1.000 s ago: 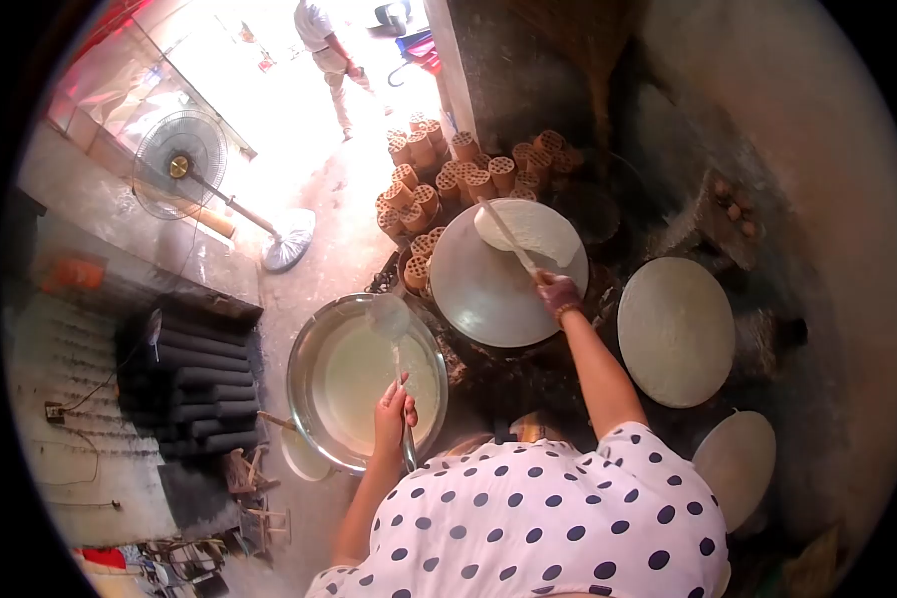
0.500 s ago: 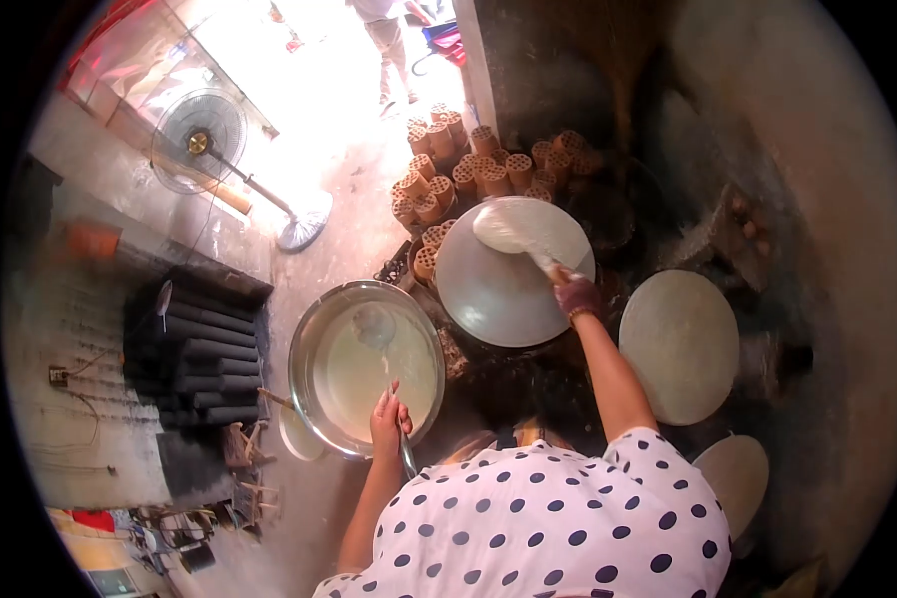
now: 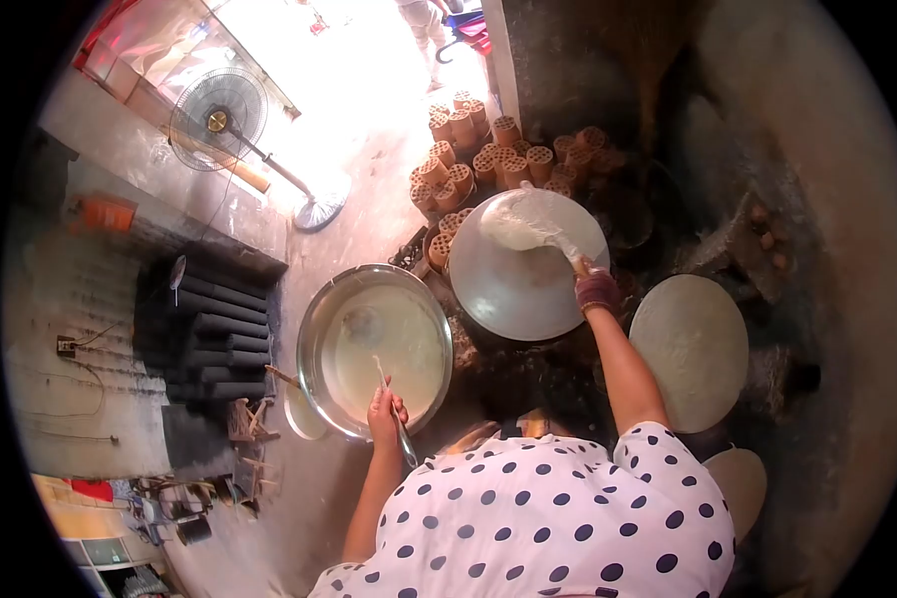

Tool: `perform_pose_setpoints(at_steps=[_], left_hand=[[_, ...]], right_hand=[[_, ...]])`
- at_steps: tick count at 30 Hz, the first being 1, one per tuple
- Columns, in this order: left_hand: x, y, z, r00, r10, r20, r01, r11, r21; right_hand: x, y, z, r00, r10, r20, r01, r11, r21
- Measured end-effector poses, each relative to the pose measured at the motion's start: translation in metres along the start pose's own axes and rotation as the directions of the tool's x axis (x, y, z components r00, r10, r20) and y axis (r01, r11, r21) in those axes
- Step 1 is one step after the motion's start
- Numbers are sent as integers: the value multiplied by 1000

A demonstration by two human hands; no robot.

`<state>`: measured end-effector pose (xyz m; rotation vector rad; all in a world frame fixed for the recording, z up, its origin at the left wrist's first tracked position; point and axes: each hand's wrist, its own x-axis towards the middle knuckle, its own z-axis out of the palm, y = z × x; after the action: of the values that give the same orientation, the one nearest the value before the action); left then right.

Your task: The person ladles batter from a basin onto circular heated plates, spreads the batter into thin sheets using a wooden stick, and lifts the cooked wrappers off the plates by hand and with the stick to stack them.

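Two hands are busy, each with its fingers wrapped about something: the left hand (image 3: 387,411), bare, grips the handle of a metal ladle (image 3: 406,446), while the right hand (image 3: 596,289), in a dark reddish glove, is clenched round the near end of a pale tool (image 3: 566,247), whose far part is blurred. From the left fingers the ladle runs away to its bowl, which lies low in the pale liquid (image 3: 409,349) filling a wide metal basin (image 3: 307,369); how deep it sits is hard to tell. The tool reaches leftward over a round griddle (image 3: 513,299), to the right of the basin and a little farther off, and meets a whitish layer (image 3: 523,219) on the far part of its surface. Right of the griddle and nearer lies a round pale disc (image 3: 690,349), with a second disc (image 3: 740,488) nearer yet, partly hidden by the white dotted shirt (image 3: 538,508). Beyond the griddle stand many perforated clay-coloured cylinders (image 3: 518,169). Far to the left is a standing fan (image 3: 216,120), and nearer on that side, a stack of black cylinders (image 3: 231,329) beside wooden stools (image 3: 249,424).
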<state>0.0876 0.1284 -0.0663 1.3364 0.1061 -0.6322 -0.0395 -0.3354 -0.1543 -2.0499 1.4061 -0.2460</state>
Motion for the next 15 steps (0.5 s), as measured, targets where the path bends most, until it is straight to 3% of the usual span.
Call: perform_pose_setpoints(at_steps=[2,4,5,7,8,10,11,13,14,15], left_hand=[[8,-5,-5,998,-11,-60,11,1000,-12],[14,-13,-16,995,-32,-91,29,999,-34],[17,-16,-21,992,-52,-117,45,997,-60],[18,-21,-31,987,-71,-147,58,994,-92],[20,-24,-37,979,-88,-181,66,990,-126],[17,-25,-43,977,-86,-194,60,989,-135],[15,-26,-45,977,-82,-198,55,989,-139],[16,-32,-52,973,-86,-215,59,990,-130],[17,-34,-55,972,-91,-217,67,991,-118],[18,-33,-54,972,-95,-215,73,991,-109]], right_hand=[[-5,-9,7,1000,18,-4,-18,1000,-17],[-12,-22,16,983,-163,85,168,985,-49],[-10,-19,14,984,-158,84,163,985,-49],[-1,-9,9,940,-256,224,243,966,85],[5,-3,4,940,-257,225,244,966,84],[9,1,-10,996,-45,76,37,993,108],[10,-4,-10,995,-44,87,35,994,104],[14,-17,-9,984,8,178,26,981,-190],[15,-12,6,971,-169,166,182,981,-68],[13,-9,7,971,-169,166,183,981,-67]])
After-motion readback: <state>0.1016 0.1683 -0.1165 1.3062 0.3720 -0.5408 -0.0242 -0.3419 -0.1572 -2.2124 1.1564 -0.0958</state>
